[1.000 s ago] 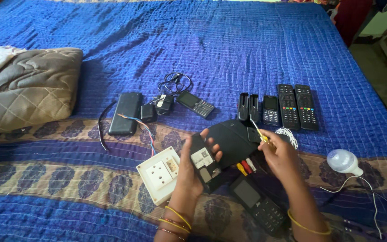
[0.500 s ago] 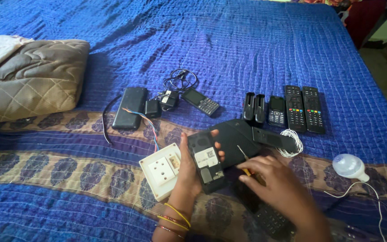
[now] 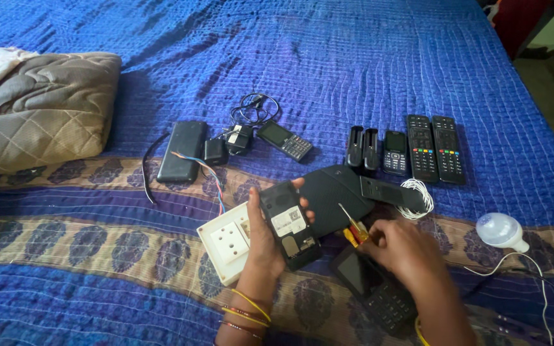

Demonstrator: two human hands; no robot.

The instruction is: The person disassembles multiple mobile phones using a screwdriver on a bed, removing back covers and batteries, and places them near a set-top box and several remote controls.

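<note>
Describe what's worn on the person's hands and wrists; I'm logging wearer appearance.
Both forearms are bare, with no sleeves or gloves. The left hand has several thin bangles at the wrist, yellow and red. The right hand shows a thin yellow bangle near the frame's bottom edge. No rings are discernible.

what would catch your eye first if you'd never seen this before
Near the bottom centre, the left hand holds an opened phone with its back off, while the right hand grips a small screwdriver beside it. Behind them, two remotes lie in a neat row on the blue bedspread.
</note>
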